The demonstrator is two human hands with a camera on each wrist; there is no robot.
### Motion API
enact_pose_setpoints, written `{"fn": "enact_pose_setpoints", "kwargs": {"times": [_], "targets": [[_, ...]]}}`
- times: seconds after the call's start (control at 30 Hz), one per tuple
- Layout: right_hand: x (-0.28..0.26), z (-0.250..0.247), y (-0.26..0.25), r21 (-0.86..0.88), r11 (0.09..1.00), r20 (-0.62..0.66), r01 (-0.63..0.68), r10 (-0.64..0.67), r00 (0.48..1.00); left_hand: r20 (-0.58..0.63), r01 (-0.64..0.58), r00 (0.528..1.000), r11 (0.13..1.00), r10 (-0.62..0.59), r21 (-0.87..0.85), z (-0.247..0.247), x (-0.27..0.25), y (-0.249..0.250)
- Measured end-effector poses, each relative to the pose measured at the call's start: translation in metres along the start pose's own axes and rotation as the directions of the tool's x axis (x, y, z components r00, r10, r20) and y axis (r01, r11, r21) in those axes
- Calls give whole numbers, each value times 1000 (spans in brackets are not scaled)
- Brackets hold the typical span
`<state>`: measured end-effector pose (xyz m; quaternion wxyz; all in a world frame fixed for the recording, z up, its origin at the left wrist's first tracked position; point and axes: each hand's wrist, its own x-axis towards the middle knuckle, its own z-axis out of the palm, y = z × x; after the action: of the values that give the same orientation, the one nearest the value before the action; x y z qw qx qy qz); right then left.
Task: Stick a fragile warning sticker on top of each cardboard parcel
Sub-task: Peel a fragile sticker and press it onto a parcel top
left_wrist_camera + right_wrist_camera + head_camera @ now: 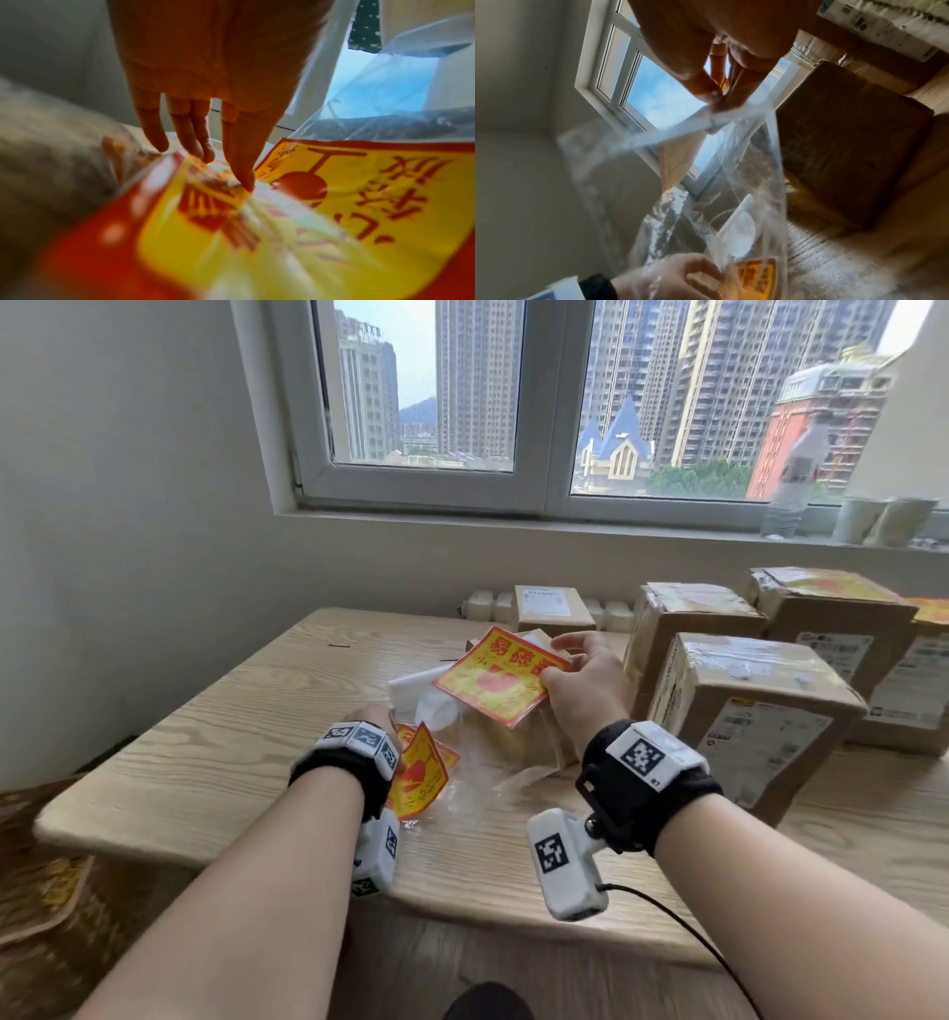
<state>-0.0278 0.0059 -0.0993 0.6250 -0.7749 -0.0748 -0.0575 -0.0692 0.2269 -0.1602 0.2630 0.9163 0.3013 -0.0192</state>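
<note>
My right hand (570, 660) is raised over the wooden table (246, 726). It pinches the rim of a clear plastic bag (513, 757) (752, 162), and a red-and-yellow fragile sticker (498, 683) lies against its thumb. My left hand (372, 719) (205, 158) grips more stickers (418, 775) (334, 203) at the bag's lower end. A cardboard parcel (744, 701) with a bare taped top stands just right of my right hand. Behind it, two parcels (693, 608) (832, 588) carry yellow stickers on top. A small parcel (552, 608) sits at the back.
Another stickered parcel (929, 613) is cut off at the right edge. A bottle (791, 480) and cups (883, 521) stand on the windowsill. Sticker sheets (41, 896) lie on the floor to the left. The table's front edge (462, 911) is near my wrists.
</note>
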Motion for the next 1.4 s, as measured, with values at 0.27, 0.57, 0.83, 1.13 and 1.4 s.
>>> {"fn": "enact_pose_setpoints", "kwargs": {"times": [0.27, 0.57, 0.83, 1.13, 1.4], "targets": [[7, -6, -11, 25, 999, 24, 48, -49, 999, -39, -69, 998, 928, 58, -366, -40, -5, 32], [2, -31, -28, 12, 987, 20, 159, -159, 987, 82, -172, 941, 671, 329, -721, -67, -51, 82], [-1, -54, -33, -67, 980, 44, 187, -184, 982, -94, -300, 931, 593, 353, -747, -72, -72, 108], [0, -65, -36, -107, 977, 38, 183, -180, 983, -27, -269, 921, 585, 388, -765, -73, -80, 113], [-3, -70, -37, -146, 971, 44, 189, -184, 982, 2, -241, 917, 556, 399, -795, -72, -82, 112]]}}
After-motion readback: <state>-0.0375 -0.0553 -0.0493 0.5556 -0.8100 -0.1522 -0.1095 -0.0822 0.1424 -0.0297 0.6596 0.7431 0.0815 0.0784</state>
